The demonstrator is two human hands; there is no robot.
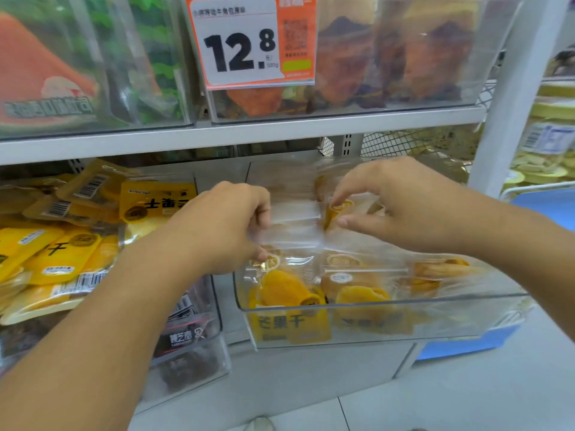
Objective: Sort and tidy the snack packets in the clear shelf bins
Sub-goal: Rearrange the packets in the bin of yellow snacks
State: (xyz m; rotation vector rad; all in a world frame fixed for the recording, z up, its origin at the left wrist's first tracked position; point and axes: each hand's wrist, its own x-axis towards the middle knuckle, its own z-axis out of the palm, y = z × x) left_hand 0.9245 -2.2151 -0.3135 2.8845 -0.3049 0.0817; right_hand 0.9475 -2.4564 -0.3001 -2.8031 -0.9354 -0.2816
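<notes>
- Lower right of frame: clear bin [389,318] pulled fwd off shelf, prob. for reach; mango packets [289,290] lie flat inside.
- Centre: both hands above bin w/ stack of clear-backed packets [295,225] between them.
- Left hand [230,225] curled, gripping stack's left edge; right hand [401,203] pinches right side, thumb + fingers. Likely squaring stack before seating it.
- Left of frame: yellow packets [62,244] heaped askew, unsorted.
- Top centre: price tag [239,42] on upper bin.
</notes>
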